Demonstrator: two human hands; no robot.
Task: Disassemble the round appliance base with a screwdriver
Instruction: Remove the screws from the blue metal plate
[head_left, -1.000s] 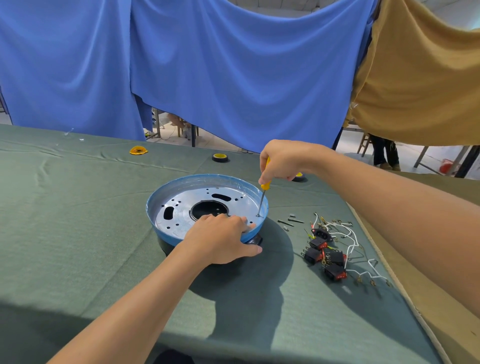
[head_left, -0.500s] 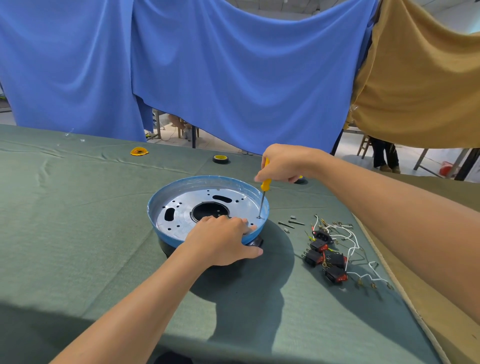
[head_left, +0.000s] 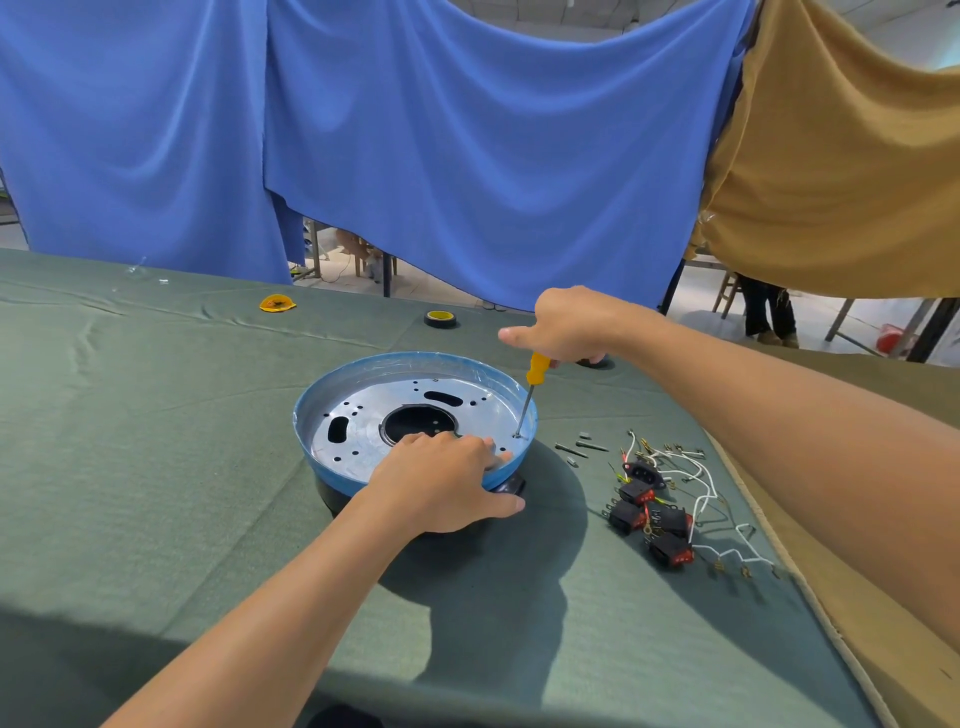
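Base plate: bare metal, bright, with a brushed-looking sheen.
Base rim: glossy blue, seemingly under clear film.
Screwdriver: smooth yellow plastic handle, thin metal shank.
Table cover: matt green cloth, felt-like, creased.
Switches: black plastic housings, red rockers, white-sheathed wires.
Drapes: soft blue and tan cloth, matt.

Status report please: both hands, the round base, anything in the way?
Right hand grips screwdriver, tip on plate by right rim. Left hand grips round base rim. Nothing in the way; screws, switches lie apart.
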